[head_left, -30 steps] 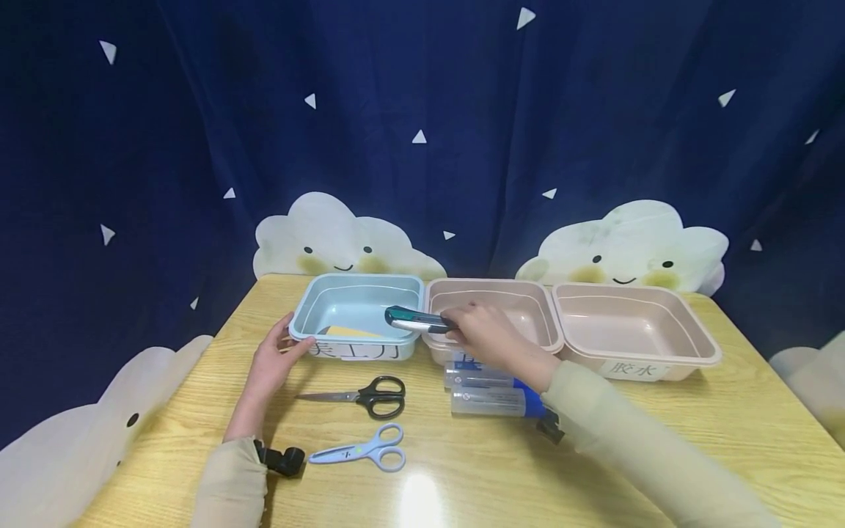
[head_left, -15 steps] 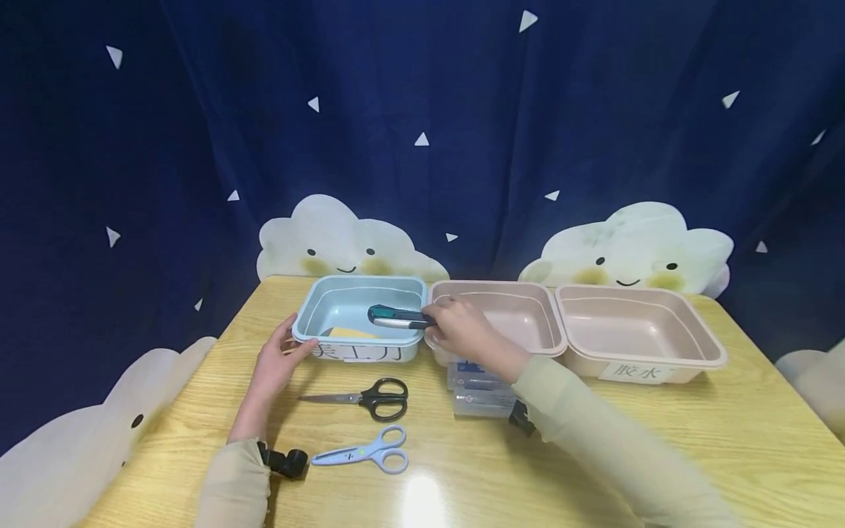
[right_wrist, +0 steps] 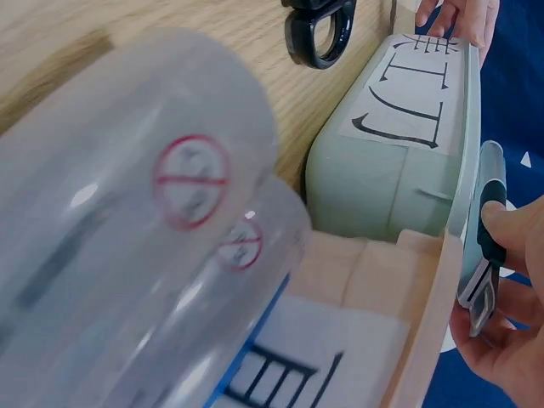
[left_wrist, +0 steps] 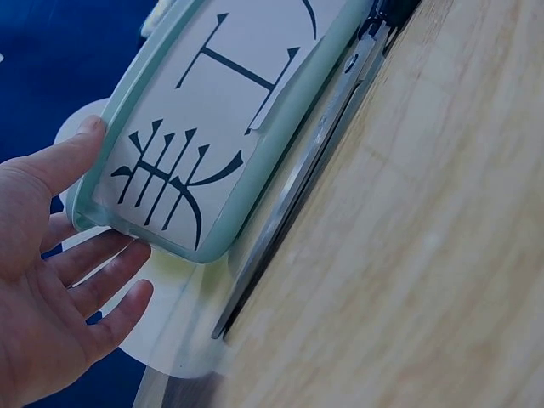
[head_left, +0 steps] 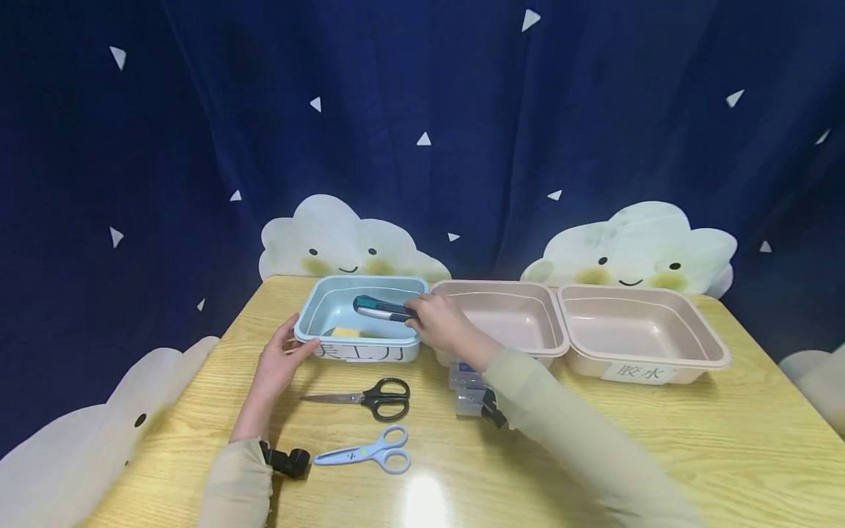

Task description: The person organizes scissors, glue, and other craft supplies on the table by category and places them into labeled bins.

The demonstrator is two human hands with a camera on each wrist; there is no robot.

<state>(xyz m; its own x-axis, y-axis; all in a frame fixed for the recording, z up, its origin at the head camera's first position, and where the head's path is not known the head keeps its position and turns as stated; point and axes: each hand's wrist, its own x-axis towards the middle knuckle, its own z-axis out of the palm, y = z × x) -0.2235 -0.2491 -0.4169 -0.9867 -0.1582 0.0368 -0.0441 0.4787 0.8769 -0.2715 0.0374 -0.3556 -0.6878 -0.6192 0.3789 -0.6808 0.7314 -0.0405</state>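
Observation:
My right hand [head_left: 441,323] grips a utility knife [head_left: 383,308] with a dark green and silver body. The knife extends over the light blue bin [head_left: 359,353], above a yellow object [head_left: 346,332] lying inside it. Thumb and fingers pinch the knife's end in the right wrist view. My left hand [head_left: 280,361] holds the blue bin's left front corner, thumb at the rim [left_wrist: 104,140] and fingers against the end wall. Black-handled scissors [head_left: 385,400] and light blue scissors [head_left: 383,449] lie on the table in front of the bin.
Two pink bins, a middle one [head_left: 557,345] and a right one [head_left: 716,362], stand in a row beside the blue one. Clear plastic bottles [head_left: 470,400] lie before the middle bin, partly hidden by my right arm. A dark blue curtain [head_left: 422,88] hangs behind the table.
My right hand has moved left with the utility knife, from over the middle bin's edge to over the blue bin. The left hand has stayed at the bin's corner.

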